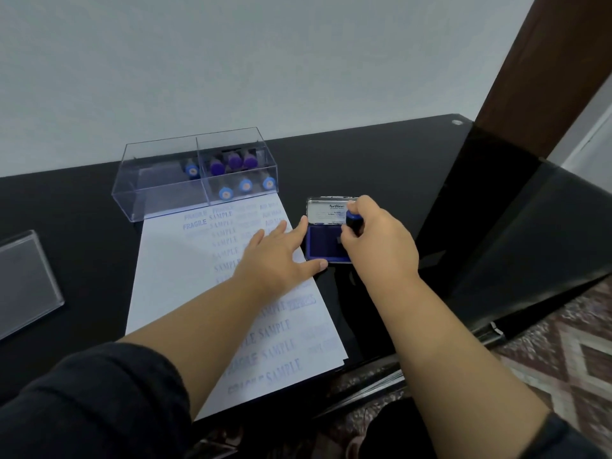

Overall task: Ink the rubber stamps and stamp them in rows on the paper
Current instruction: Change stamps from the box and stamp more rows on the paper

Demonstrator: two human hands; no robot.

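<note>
At centre right of the frame the right hand curls its grip round a blue-topped stamp, held down on the open ink pad on the black desk. The left hand lies spread flat on the stamped paper, fingertips touching the pad's left edge

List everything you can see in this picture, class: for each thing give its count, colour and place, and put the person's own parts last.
table: one, black, under everything
paper: one white sheet, blue stamped words, centre
ink pad: one, blue, lid open, right of paper
stamp: one, blue, over ink pad
clear box: one, two compartments, behind paper
stamps in box: seven, four blue-topped, three purple
clear lid: one, far left
left hand: flat on paper
right hand: grips stamp
</note>
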